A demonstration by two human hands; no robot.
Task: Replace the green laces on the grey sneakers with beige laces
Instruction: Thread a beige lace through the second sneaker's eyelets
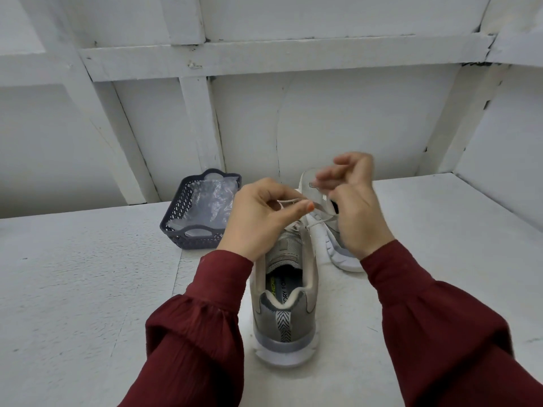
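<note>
The beige flat lace (289,201) runs up from the eyelet area of the near grey mesh sneaker with a white sole (283,312) to the two hands above it. This sneaker stands upright at the middle of the white painted bench (88,289), heel toward the camera, toe pointing away. Its black insole with printed lettering shows through the collar.

Left hand (258,218): positioned over the tongue of the near sneaker. Thumb and forefinger pinch a loop of the beige lace. The other fingers are curled in beneath.

Right hand (358,207): raised just right of the left hand and slightly higher. Its fingers (326,176) are curled and motion-blurred. One strand of lace leads toward the underside of this hand. Whether the fingers have hold of it cannot be told.

The second grey sneaker (329,239) lies on its side just behind and to the right of the first, white sole facing the near sneaker. The right hand hides much of it.

Both arms wear dark red crinkled sleeves (199,318) gathered at the cuff.

A dark grey perforated plastic basket (179,212) stands on the bench to the left of the hands and farther back, apart from the sneakers. It holds crumpled clear plastic bags (211,201).

A white panelled wall with raised battens (323,113) closes the far side of the bench.
</note>
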